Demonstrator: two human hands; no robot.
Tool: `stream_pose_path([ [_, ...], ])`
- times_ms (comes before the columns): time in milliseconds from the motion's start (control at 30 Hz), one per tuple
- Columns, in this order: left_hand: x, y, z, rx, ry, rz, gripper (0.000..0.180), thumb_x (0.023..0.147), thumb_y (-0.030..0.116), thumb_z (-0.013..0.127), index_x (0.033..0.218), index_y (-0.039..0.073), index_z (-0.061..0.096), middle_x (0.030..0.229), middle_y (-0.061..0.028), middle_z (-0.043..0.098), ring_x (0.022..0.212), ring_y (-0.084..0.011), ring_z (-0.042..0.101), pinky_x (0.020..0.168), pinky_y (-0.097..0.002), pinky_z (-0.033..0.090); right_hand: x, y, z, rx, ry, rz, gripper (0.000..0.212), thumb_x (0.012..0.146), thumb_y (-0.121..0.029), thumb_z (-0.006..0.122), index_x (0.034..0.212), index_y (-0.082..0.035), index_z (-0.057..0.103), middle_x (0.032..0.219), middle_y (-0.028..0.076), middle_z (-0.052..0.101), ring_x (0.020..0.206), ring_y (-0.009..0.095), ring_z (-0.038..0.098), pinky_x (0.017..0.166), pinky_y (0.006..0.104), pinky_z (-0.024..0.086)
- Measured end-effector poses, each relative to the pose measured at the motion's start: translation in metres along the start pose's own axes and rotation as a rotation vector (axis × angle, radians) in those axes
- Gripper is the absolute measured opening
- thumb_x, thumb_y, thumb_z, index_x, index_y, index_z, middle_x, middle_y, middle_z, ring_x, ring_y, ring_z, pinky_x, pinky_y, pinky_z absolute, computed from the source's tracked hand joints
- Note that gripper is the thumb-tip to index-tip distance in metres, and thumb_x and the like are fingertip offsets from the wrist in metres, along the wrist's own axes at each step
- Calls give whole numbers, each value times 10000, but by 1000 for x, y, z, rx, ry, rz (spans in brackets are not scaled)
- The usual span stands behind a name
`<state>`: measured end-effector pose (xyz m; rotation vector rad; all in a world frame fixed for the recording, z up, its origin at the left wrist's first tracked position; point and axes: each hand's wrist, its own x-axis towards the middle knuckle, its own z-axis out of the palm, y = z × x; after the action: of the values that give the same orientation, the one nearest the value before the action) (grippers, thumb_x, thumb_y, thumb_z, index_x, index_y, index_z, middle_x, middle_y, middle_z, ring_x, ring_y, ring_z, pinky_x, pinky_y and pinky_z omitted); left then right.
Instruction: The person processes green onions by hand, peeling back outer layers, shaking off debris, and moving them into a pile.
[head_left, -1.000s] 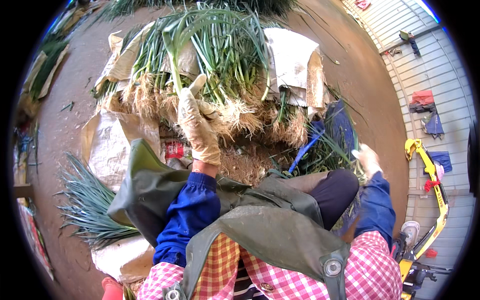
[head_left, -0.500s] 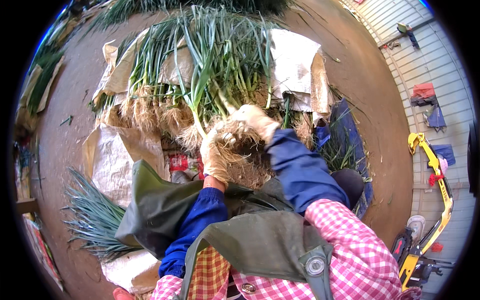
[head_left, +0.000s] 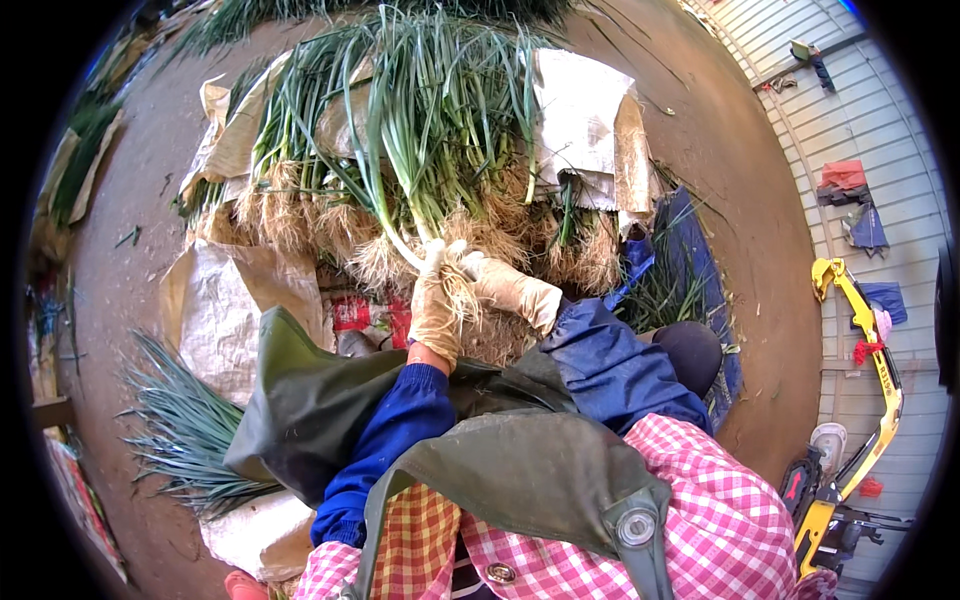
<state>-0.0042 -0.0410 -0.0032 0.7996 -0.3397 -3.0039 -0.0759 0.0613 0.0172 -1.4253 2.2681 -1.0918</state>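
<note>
My left hand (head_left: 434, 318), in a cream work glove, is closed round the white lower stalks of a few long green onions (head_left: 400, 165). Their leaves point away from me over the heap. Beside it, my right hand (head_left: 512, 290), gloved alike, touches the same place, its fingers pinched at the onion bases. Pale stringy roots (head_left: 458, 290) hang down between the two hands. Just beyond lies a thick row of green onions with bushy, soil-stained roots (head_left: 345, 228) turned toward me. How many stalks each hand grips is hidden by the gloves.
Whitish woven sacks (head_left: 585, 110) lie under and beside the row. A second bundle of green onions (head_left: 190, 430) rests at the lower left. At the right are a blue sheet (head_left: 712, 270) with loose leaves, a yellow toy-like excavator arm (head_left: 880, 400) and a ribbed pale wall (head_left: 800, 110).
My right hand has drawn back from the heap toward me and now meets the left hand at the onion bases. The held stalks stand closer together. My left hand has barely moved.
</note>
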Motion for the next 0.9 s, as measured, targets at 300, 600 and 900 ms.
stream_pose_path([
  [300,2,-6,-12,-26,-78,-48,265,888,134,578,1096,-27,606,943,-117,684,681,-191,637,584,-308,530,54,26,-30,763,24,849,465,877,-509,598,1093,-100,647,937,96,688,757,139,640,675,317,514],
  [600,4,-8,-16,192,185,65,159,854,146,623,947,31,565,716,-71,594,542,-200,581,453,-338,526,101,45,8,888,301,758,226,829,-262,698,924,-65,644,792,22,638,676,136,564,624,294,465],
  [900,7,-12,-10,125,247,207,235,872,107,584,1065,-22,546,837,-100,624,643,-230,638,496,-317,539,70,30,-22,1165,328,532,151,899,-165,582,920,-25,633,825,83,687,717,170,670,602,275,526],
])
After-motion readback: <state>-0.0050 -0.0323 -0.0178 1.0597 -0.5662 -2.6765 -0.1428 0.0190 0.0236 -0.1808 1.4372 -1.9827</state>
